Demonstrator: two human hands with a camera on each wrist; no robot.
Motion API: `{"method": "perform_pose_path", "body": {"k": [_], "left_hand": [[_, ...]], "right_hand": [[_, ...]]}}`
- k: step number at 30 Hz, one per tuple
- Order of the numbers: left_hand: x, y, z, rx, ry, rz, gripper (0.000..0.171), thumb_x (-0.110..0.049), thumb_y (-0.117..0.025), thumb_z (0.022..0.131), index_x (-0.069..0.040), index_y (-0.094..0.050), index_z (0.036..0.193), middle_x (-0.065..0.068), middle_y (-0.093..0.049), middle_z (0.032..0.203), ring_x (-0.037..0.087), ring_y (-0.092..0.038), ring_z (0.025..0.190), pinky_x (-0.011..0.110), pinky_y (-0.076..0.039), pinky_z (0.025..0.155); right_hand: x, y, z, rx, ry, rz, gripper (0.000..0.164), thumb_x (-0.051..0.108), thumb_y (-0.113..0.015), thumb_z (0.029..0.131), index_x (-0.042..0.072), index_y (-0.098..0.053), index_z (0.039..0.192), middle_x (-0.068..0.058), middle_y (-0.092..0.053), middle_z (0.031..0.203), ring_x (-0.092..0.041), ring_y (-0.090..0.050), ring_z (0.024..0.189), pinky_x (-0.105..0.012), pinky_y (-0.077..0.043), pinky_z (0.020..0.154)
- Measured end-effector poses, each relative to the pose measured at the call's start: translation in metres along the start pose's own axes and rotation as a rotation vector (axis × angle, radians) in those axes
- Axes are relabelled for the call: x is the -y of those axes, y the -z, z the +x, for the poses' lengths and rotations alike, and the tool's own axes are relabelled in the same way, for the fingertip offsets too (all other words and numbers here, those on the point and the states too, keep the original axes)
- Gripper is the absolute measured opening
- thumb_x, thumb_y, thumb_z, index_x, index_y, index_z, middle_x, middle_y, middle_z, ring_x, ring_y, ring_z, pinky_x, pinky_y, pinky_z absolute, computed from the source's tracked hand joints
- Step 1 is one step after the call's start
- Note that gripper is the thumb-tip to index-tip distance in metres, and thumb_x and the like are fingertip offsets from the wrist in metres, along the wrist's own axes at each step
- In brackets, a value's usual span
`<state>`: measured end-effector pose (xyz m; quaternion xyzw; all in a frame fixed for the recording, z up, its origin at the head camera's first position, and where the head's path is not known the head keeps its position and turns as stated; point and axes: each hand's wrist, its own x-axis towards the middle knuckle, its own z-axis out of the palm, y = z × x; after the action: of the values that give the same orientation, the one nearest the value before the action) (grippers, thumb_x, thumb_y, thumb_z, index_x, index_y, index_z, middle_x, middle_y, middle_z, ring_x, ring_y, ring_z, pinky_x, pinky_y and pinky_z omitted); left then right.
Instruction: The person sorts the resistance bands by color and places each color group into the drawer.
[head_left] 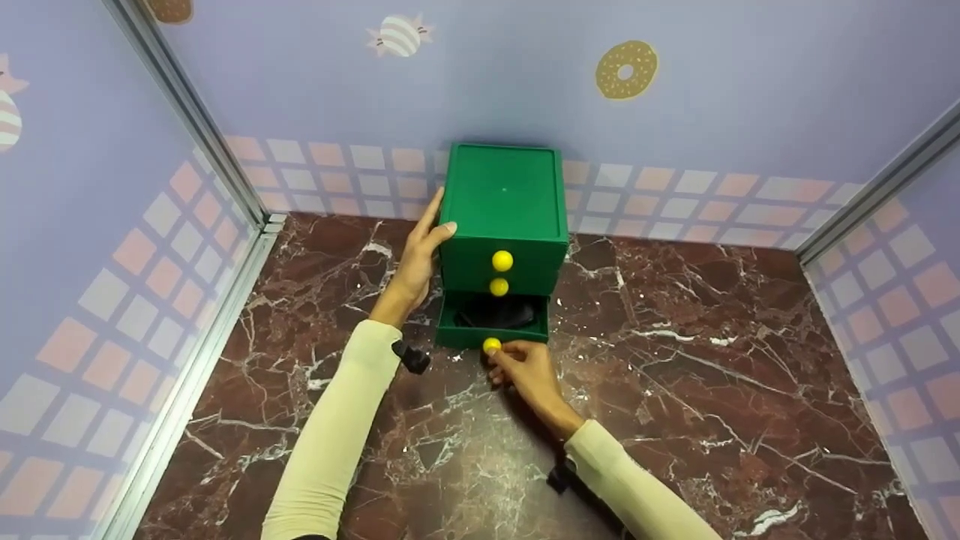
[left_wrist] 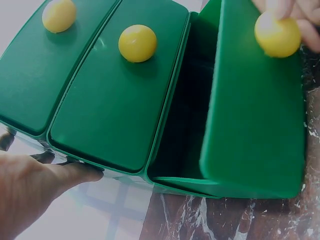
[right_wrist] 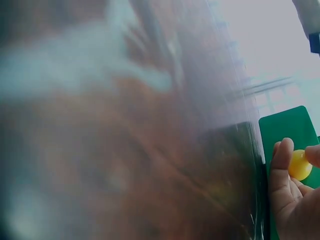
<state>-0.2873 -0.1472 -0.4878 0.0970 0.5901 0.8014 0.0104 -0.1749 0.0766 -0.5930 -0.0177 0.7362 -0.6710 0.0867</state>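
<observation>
A green drawer cabinet (head_left: pixel 506 191) with yellow ball knobs stands against the back wall. Its bottom drawer (head_left: pixel 461 335) is pulled out, and a black item (head_left: pixel 501 311) of unclear kind lies inside. My right hand (head_left: pixel 531 375) pinches the yellow knob (head_left: pixel 491 345) of that drawer between thumb and fingers; the right wrist view shows this knob (right_wrist: pixel 300 166) too. Against the cabinet's left side rests my left hand (head_left: pixel 418 259), thumb near the top front edge. The upper two drawers, with their knobs (left_wrist: pixel 137 43), are closed in the left wrist view.
The cabinet stands on a dark red marbled surface (head_left: pixel 697 360). Lilac walls with printed sweets and tiles (head_left: pixel 750 90) enclose it at the back and both sides. Metal rails (head_left: pixel 217 337) run along the corners and the left edge.
</observation>
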Motion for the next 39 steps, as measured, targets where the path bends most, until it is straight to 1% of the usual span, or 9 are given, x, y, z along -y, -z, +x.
{"method": "perform_pose_path", "body": {"k": [5, 7, 10, 16, 21, 24, 28, 33, 39], "left_hand": [[0.0, -0.002, 0.0, -0.004, -0.017, 0.024, 0.078, -0.026, -0.06, 0.109, -0.03, -0.025, 0.178, 0.003, -0.02, 0.184, 0.027, -0.044, 0.155, 0.047, -0.046, 0.119], [0.0, -0.003, 0.001, -0.008, -0.024, 0.038, 0.078, -0.026, -0.061, 0.108, -0.028, -0.025, 0.178, 0.003, -0.019, 0.184, 0.026, -0.041, 0.157, 0.046, -0.042, 0.123], [0.0, -0.003, 0.001, -0.009, -0.027, 0.044, 0.079, -0.026, -0.061, 0.108, -0.026, -0.023, 0.178, 0.004, -0.018, 0.184, 0.026, -0.039, 0.159, 0.047, -0.04, 0.125], [0.001, -0.002, 0.001, -0.01, -0.023, 0.04, 0.08, -0.026, -0.061, 0.108, -0.026, -0.023, 0.178, 0.004, -0.017, 0.184, 0.027, -0.042, 0.157, 0.049, -0.042, 0.123], [0.001, -0.001, 0.0, -0.006, -0.024, 0.037, 0.078, -0.027, -0.061, 0.109, -0.029, -0.025, 0.178, 0.003, -0.018, 0.184, 0.027, -0.044, 0.155, 0.048, -0.045, 0.121], [0.001, -0.001, -0.001, 0.0, -0.022, 0.034, 0.078, -0.027, -0.06, 0.109, -0.027, -0.023, 0.178, 0.004, -0.017, 0.184, 0.028, -0.045, 0.155, 0.049, -0.046, 0.12], [0.002, -0.001, -0.001, 0.0, -0.021, 0.043, 0.079, -0.028, -0.059, 0.109, -0.025, -0.022, 0.179, 0.004, -0.015, 0.185, 0.028, -0.04, 0.158, 0.049, -0.043, 0.122], [0.002, -0.002, 0.0, -0.009, -0.024, 0.043, 0.079, -0.026, -0.061, 0.108, -0.027, -0.024, 0.178, 0.004, -0.014, 0.185, 0.026, -0.036, 0.16, 0.047, -0.04, 0.125], [0.002, 0.0, 0.001, -0.012, -0.028, 0.044, 0.08, -0.026, -0.06, 0.108, -0.024, -0.023, 0.178, 0.004, -0.016, 0.185, 0.027, -0.038, 0.159, 0.047, -0.04, 0.124]], "right_hand": [[0.003, -0.001, 0.013, -0.03, -0.002, 0.034, 0.016, 0.007, -0.076, 0.102, -0.01, -0.076, 0.103, -0.022, -0.078, 0.084, -0.014, -0.071, 0.06, -0.024, -0.054, 0.051], [0.004, -0.001, 0.02, -0.038, 0.005, 0.047, 0.016, 0.004, -0.075, 0.102, -0.011, -0.075, 0.104, -0.024, -0.078, 0.086, -0.015, -0.071, 0.061, -0.024, -0.057, 0.053], [0.005, 0.0, 0.029, -0.051, 0.027, 0.055, 0.015, 0.002, -0.073, 0.103, -0.013, -0.075, 0.105, -0.028, -0.077, 0.089, -0.016, -0.072, 0.062, -0.026, -0.061, 0.058], [0.005, 0.001, 0.043, -0.07, 0.052, 0.064, 0.015, 0.0, -0.071, 0.104, -0.015, -0.074, 0.103, -0.031, -0.075, 0.086, -0.016, -0.07, 0.06, -0.025, -0.06, 0.056], [0.007, 0.001, 0.052, -0.08, 0.037, 0.091, 0.014, -0.001, -0.071, 0.104, -0.015, -0.073, 0.104, -0.029, -0.075, 0.086, -0.016, -0.071, 0.062, -0.026, -0.061, 0.058], [0.009, 0.002, 0.055, -0.081, 0.023, 0.091, 0.014, 0.0, -0.071, 0.104, -0.014, -0.074, 0.105, -0.03, -0.075, 0.089, -0.018, -0.072, 0.064, -0.028, -0.062, 0.06], [0.01, 0.003, 0.059, -0.081, 0.008, 0.087, 0.015, 0.002, -0.072, 0.104, -0.013, -0.075, 0.106, -0.03, -0.076, 0.092, -0.019, -0.073, 0.067, -0.029, -0.064, 0.062], [0.009, 0.006, 0.064, -0.076, -0.008, 0.082, 0.013, 0.001, -0.072, 0.104, -0.011, -0.075, 0.105, -0.028, -0.076, 0.091, -0.019, -0.073, 0.067, -0.029, -0.064, 0.063], [0.008, 0.006, 0.066, -0.061, -0.003, 0.066, 0.011, 0.0, -0.072, 0.103, -0.01, -0.076, 0.101, -0.026, -0.076, 0.088, -0.019, -0.072, 0.068, -0.028, -0.063, 0.063]]}}
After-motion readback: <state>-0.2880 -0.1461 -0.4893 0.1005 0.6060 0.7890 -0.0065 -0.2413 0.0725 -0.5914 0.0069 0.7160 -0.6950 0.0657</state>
